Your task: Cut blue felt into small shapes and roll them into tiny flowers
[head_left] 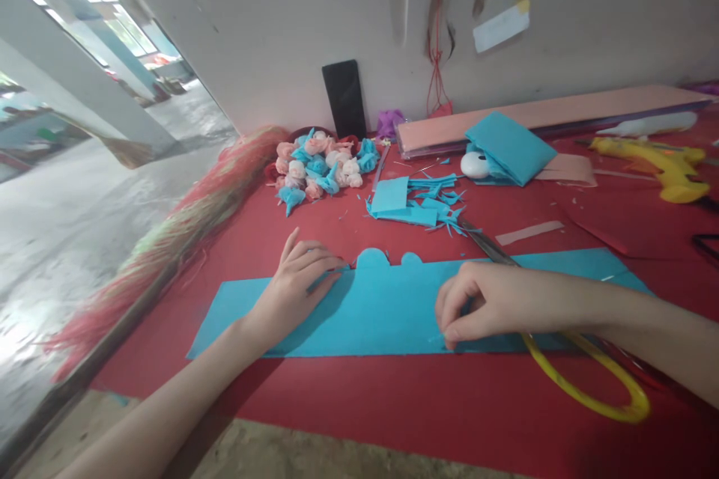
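A long blue paper strip (pixel 387 314) lies across the red table cover. My left hand (pixel 300 277) rests on its far edge, fingers stretched out and the thumb close beneath them. Two blue rounded paper pieces (pixel 373 259) stick up past that edge, right of my left fingertips. Curled with its fingertips together, my right hand (pixel 463 303) touches the strip near its front edge; whatever is in the pinch is too small to make out. Scissors with yellow handles (pixel 595 393) lie partly across the strip, passing under my right forearm.
Pink, white and blue paper flowers (pixel 320 165) are heaped at the back left, before a black phone (pixel 344 99). Cut blue scraps (pixel 407 202) lie behind the strip. A folded blue packet (pixel 511 148) and a yellow glue gun (pixel 663 161) are at the right.
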`<state>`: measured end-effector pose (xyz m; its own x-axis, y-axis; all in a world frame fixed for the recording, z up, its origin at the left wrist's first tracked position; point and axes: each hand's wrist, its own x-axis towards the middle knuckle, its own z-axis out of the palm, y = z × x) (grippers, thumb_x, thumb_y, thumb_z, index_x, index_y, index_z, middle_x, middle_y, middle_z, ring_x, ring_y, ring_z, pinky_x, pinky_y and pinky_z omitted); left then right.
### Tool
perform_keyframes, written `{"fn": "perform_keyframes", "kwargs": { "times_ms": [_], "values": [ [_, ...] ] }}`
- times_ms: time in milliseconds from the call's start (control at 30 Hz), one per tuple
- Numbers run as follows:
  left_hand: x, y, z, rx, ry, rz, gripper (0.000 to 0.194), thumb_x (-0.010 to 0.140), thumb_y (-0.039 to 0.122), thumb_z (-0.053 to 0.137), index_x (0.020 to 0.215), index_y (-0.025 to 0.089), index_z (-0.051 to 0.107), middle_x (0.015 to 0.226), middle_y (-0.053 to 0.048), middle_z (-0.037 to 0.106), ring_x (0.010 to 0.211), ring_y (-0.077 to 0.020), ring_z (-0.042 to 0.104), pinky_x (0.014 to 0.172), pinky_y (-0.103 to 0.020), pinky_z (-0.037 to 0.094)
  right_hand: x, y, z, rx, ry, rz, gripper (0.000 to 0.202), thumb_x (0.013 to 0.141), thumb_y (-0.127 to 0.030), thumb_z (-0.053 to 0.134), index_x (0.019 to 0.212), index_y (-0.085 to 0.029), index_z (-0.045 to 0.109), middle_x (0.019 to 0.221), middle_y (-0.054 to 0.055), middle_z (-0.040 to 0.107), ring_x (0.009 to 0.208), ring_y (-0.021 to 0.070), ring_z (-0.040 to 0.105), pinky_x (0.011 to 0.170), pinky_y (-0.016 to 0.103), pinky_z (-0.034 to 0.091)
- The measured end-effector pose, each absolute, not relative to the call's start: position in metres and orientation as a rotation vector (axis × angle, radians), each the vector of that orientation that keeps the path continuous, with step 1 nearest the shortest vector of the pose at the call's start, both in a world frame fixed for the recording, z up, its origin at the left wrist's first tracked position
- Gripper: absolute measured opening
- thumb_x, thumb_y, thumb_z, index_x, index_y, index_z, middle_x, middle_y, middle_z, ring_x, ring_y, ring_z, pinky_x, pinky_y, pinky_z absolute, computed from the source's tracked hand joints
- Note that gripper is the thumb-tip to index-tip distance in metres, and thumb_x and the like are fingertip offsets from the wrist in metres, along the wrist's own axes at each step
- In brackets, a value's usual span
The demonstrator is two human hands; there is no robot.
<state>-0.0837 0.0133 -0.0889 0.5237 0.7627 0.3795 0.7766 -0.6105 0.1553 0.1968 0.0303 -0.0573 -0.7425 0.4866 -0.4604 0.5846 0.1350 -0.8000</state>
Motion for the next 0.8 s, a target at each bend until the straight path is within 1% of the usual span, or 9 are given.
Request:
{"fn": "perform_keyframes", "kwargs": {
  "times_ms": [167,267,367,500,667,800],
  "values": [
    [-0.0847,0.015,-0.0871,-2.76,-1.392,-0.619,0.014,0.086,0.017,0.049,0.092,0.02,0.062,0.09,-0.003,0.068,0.093,-0.0178,0.057,0.106,-0.051,0.025,0.1961,0.03,-0.0549,1.09,2.316,-1.686,0.021,0.072,-0.031,0.06,0.07,-0.016,0.073,0.081,0.006,0.07,0.077,0.0193,0.062,0.07,0.026,0.045],
    [-0.0846,0.0151,-0.0861,-2.772,-1.41,-0.615,0.012,0.086,0.018,0.05,0.089,0.02,0.061,0.09,-0.003,0.067,0.092,-0.0176,0.058,0.103,-0.051,0.028,0.197,0.0297,-0.0537,1.09,2.317,-1.68,0.021,0.072,-0.031,0.06,0.069,-0.015,0.073,0.08,0.006,0.07,0.077,0.0193,0.062,0.07,0.026,0.045],
    [-0.084,0.0141,-0.0859,-2.771,-1.413,-0.615,0.012,0.086,0.018,0.05,0.085,0.021,0.062,0.089,-0.003,0.068,0.093,-0.0178,0.057,0.105,-0.051,0.026,0.1985,0.029,-0.0539,1.09,2.31,-1.686,0.021,0.072,-0.032,0.06,0.069,-0.015,0.072,0.081,0.006,0.07,0.077,0.0191,0.062,0.07,0.026,0.045],
    [-0.0838,0.0133,-0.0865,-2.757,-1.412,-0.632,0.012,0.086,0.019,0.05,0.087,0.021,0.062,0.088,-0.003,0.068,0.093,-0.0178,0.058,0.107,-0.052,0.021,0.2008,0.0282,-0.0555,1.078,2.309,-1.702,0.022,0.072,-0.032,0.06,0.068,-0.015,0.071,0.08,0.006,0.07,0.077,0.0188,0.062,0.069,0.025,0.045],
    [-0.0847,0.0155,-0.0869,-2.774,-1.428,-0.625,0.014,0.085,0.021,0.05,0.094,0.02,0.062,0.091,-0.005,0.068,0.093,-0.0191,0.058,0.104,-0.053,0.027,0.1996,0.03,-0.0561,1.083,2.315,-1.704,0.021,0.073,-0.032,0.06,0.069,-0.015,0.072,0.08,0.006,0.069,0.077,0.0191,0.062,0.07,0.025,0.045],
    [-0.0839,0.0164,-0.0853,-2.801,-1.428,-0.599,0.015,0.085,0.019,0.05,0.094,0.02,0.062,0.092,-0.005,0.068,0.092,-0.0192,0.059,0.103,-0.055,0.027,0.198,0.0302,-0.0552,1.085,2.313,-1.701,0.021,0.072,-0.032,0.06,0.069,-0.015,0.072,0.079,0.006,0.069,0.077,0.0192,0.062,0.07,0.026,0.045]
  ]
}}
